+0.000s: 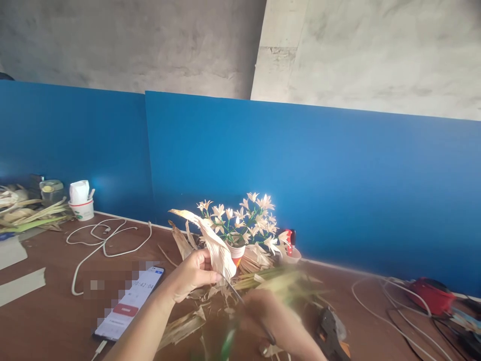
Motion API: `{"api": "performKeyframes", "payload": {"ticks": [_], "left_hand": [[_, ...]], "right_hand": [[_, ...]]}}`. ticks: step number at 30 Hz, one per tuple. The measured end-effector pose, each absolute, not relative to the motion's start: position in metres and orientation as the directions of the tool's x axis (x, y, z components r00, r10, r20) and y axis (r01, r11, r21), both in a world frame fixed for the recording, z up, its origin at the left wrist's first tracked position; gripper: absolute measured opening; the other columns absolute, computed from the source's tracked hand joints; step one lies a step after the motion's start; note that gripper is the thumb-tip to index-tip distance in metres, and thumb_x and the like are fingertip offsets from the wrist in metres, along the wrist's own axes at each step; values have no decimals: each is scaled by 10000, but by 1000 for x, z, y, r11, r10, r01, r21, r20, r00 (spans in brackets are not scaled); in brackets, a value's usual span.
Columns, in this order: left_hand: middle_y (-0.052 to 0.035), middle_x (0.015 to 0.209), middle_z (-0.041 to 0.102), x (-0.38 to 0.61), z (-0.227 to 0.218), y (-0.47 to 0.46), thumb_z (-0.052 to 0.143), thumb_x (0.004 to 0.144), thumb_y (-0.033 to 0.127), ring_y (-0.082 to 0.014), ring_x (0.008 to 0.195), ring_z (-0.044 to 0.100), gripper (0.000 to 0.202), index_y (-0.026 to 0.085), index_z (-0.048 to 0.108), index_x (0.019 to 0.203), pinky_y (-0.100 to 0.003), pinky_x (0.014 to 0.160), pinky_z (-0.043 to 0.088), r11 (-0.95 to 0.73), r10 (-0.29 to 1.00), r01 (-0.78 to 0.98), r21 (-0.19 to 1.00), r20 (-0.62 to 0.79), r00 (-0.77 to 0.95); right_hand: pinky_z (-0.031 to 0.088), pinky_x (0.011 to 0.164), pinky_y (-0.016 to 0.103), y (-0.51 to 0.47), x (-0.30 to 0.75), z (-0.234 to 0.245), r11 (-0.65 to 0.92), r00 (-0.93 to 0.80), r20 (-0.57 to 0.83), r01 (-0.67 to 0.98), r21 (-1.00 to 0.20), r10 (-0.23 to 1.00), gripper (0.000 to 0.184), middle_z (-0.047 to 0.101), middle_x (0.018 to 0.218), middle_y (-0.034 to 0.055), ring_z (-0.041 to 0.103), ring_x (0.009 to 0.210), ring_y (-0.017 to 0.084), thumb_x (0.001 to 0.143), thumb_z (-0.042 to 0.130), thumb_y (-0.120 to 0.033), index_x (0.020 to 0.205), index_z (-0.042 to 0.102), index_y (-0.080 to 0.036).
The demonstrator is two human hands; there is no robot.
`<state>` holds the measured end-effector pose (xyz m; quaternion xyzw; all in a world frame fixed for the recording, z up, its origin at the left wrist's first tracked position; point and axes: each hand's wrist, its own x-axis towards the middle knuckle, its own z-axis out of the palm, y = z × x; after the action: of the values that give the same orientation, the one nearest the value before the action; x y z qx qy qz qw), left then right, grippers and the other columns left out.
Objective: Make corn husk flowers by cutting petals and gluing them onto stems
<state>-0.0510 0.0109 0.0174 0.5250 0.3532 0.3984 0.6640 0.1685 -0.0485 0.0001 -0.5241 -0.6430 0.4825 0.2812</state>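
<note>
Along the far left side, dry leaves (33, 215) lie beside a white cup (83, 209), with a looped white cable (103, 243) to the right. Nearer, a phone (126, 311) lies on the brown table (56, 326), part of its surroundings masked by blocky pixels.

Right of the phone, the left hand (193, 276) is closed in a pinch, thumb against fingers, on the lower end of a pale dried husk (216, 243). This piece stands up in front of a paper cup (236, 253) of cream flowers (240, 218) on green stems. A thin dark tool (236, 292), perhaps scissors, meets the husk's base near the thumb. The step looks like trimming or working that end; the next move seems to call for a steady pinch, with fingertips clear of the tool.

Just to the right, the right hand (259, 303) is smeared by blur, so how far its fingers are open, and whether it grips the tool, I cannot tell. A green streak (227, 341) near it is unreadable. Further right lie blurred greenish strips (289, 286), a black tool (330, 333) cut off at the near edge, and a red object (432, 297) I cannot identify.
</note>
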Motion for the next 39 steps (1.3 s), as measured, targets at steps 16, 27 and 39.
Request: {"api": "performKeyframes", "payload": {"ticks": [16,27,39], "left_hand": [[-38,828,749,-42,17,6,752,573,110,-209,839,663,412,152,671,975,-303,769,479,137,921,-181,974,-58,386],[-26,831,747,-37,11,8,729,578,104,-221,884,666,377,161,678,947,-304,804,468,127,924,-207,970,-40,380],[-27,801,741,-36,19,4,712,565,94,-226,866,664,362,158,689,921,-316,806,467,125,929,-188,974,-49,367]], "right_hand": [[334,476,183,-51,166,4,-72,-233,-177,398,-914,956,328,561,562,-29,461,516,93,642,761,-464,774,695,-172],[339,471,178,-51,157,14,-53,-237,-168,427,-903,957,288,547,585,-33,448,529,87,670,730,-433,713,655,-158],[380,539,194,-52,159,8,-15,-229,-109,380,-925,967,245,593,610,-16,519,602,121,653,749,-372,728,676,-151]]}}
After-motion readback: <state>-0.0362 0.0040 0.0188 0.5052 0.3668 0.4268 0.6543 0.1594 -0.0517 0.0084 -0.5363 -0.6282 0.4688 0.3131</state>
